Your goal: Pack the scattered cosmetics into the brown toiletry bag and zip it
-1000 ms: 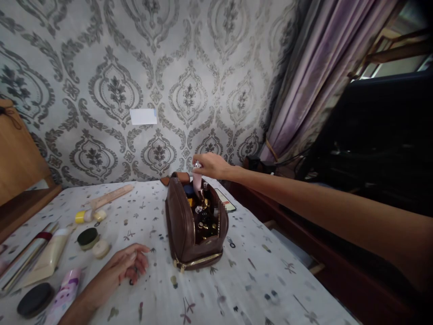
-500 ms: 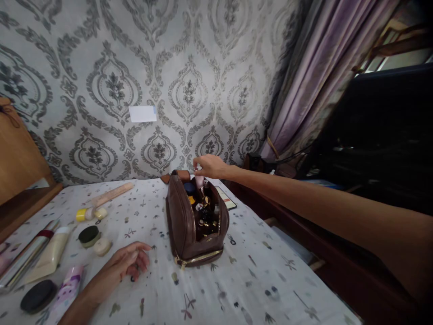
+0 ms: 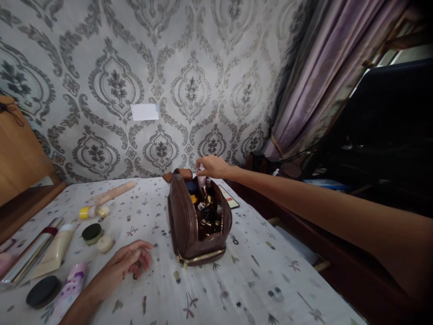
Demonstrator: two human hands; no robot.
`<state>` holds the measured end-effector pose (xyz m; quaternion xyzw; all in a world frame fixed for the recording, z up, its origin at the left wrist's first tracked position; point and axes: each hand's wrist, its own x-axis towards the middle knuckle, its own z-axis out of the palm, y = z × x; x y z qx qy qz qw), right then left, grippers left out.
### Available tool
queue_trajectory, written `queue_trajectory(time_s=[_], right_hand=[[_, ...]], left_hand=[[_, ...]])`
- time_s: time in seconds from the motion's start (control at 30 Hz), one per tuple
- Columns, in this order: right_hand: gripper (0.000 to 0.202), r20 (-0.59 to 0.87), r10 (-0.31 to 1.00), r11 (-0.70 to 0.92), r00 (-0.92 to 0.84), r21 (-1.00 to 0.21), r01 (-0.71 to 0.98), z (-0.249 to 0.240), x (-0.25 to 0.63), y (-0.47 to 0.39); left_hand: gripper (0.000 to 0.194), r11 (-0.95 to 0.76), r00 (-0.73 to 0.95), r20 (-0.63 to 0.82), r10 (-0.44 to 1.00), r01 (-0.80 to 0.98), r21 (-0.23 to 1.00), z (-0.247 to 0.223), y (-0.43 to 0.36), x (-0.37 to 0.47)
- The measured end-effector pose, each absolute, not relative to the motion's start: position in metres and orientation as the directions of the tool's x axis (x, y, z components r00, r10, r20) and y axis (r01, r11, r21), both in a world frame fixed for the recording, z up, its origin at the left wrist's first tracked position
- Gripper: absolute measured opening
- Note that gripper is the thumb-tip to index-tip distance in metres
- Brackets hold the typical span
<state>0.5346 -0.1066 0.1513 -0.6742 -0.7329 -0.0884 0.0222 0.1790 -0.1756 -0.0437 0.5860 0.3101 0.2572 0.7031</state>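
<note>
- The right hand [image 3: 211, 167] is above the far end of the brown bag [image 3: 184, 221], its grip closed with the fingertips around the top of a pale pink container [image 3: 202, 181].
- The pale pink container stands roughly upright, its lower part within the bag's opening; whether it touches the contents cannot be told.
- The bag sits on the patterned white cloth [image 3: 209, 298], unzipped and wide open at the top, with dark and gold-coloured small items [image 3: 207, 211] packed inside.
- The left hand [image 3: 133, 262] lies left of the bag and apart from it, its grip half open, fingers loosely curled, with nothing visible in it.
- Nearest to the left hand is a small cream round jar [image 3: 104, 244], just beside a dark-lidded jar [image 3: 92, 233].
- A purple-and-pink tube [image 3: 73, 280] lies by the left forearm, next to a black round case [image 3: 43, 291].
- Farther left lies a cream tube [image 3: 56, 248]; beyond the jars are a yellow-capped bottle [image 3: 87, 212] and a long peach tube [image 3: 115, 192].
- Behind the bag's right side, a phone-like flat object [image 3: 230, 198] shows partly.
</note>
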Motion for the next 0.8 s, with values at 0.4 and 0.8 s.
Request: queue_trajectory(time_s=[0.4,0.8], right_hand=[[0.027,0.112,0.991,0.066,-0.079,0.118,0.991,0.1433,0.5371,-0.1024],[0.029,0.054,0.997,0.04,-0.048,0.138,0.99,0.1423,0.5337,-0.1062]], left_hand=[[0.051,0.173,0.7,-0.136,0.701,0.018,0.985,-0.0456,-0.1716,0.1799],[0.049,0.165,0.692,-0.139,0.708,0.03,0.986,-0.0484,-0.1724,0.1778]])
